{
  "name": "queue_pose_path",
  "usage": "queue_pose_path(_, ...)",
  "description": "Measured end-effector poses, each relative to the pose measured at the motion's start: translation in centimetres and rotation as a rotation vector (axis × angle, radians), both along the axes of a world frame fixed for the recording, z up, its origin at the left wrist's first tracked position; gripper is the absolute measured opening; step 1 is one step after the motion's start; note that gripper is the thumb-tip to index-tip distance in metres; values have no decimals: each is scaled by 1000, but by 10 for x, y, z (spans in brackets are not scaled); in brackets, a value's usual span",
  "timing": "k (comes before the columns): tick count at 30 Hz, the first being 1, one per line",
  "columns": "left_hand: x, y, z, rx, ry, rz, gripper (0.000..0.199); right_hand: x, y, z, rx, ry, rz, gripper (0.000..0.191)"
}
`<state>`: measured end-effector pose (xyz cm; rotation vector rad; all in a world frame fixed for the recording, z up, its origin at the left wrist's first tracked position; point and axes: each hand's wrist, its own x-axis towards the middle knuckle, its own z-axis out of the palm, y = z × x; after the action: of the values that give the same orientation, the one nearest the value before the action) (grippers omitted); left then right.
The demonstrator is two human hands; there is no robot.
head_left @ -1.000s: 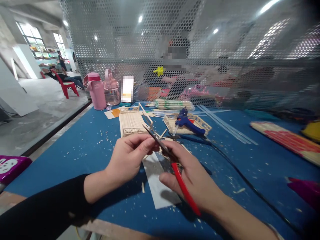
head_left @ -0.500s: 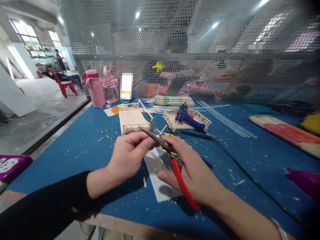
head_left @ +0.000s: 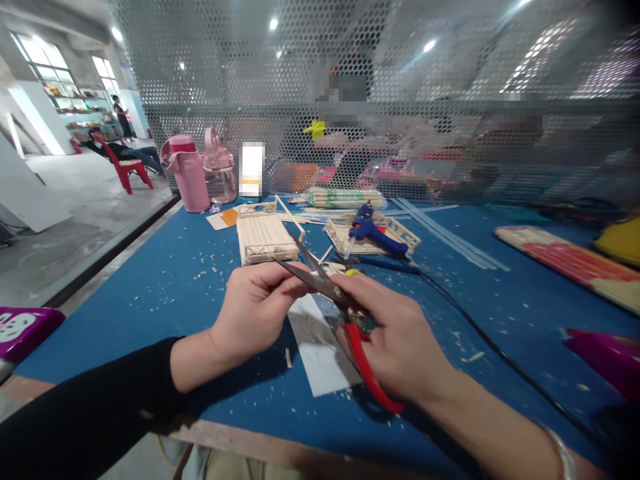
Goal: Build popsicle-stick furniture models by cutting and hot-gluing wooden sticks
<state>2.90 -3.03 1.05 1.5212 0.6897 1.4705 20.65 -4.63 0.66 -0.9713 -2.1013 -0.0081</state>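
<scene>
Head view: the right grip [head_left: 400, 337] is closed around red-handled scissors [head_left: 334, 292], whose blades stand parted and point ahead and leftward, one just beside the fingertips of the left grip [head_left: 250, 310]. That left grip has its thumb and fingers pinched together; what lies between them is hidden. Below and between both grips, a white sheet of paper [head_left: 317, 363] lies on the blue counter [head_left: 165, 293]. Just beyond the left grip sits a railed stick panel [head_left: 265, 235]; beyond the right grip, a blue hot-glue gun [head_left: 375, 237] rests on a stick-built tray [head_left: 336, 232], its black cord [head_left: 480, 333] trailing past that grip's right side.
</scene>
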Motion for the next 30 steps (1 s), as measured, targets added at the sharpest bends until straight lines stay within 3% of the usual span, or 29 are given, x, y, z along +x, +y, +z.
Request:
queue_pose_path(5, 3, -3, 2, -123, -99, -55, 20, 2, 4, -3, 44, -2, 23, 34)
queue_pose_path(12, 2, -4, -1, -234, -59, -62, 13, 2, 6, -6, 86, -8, 38, 30)
queue_pose_path(17, 3, -4, -1, -195, -55, -81, 14, -1, 4, -2, -21, 32, 42, 28)
queue_pose_path(23, 4, -1, 2, -310, -151, -160, 25, 0, 8, 0, -196, 117, -2, 34)
queue_pose_path(27, 3, 1, 2, -322, -141, -180, 29, 0, 11, 2, -206, 74, 53, 39)
queue_pose_path(30, 2, 4, 0, -325, -66, -145, 26, 1, 12, 10, -220, 105, -40, 31)
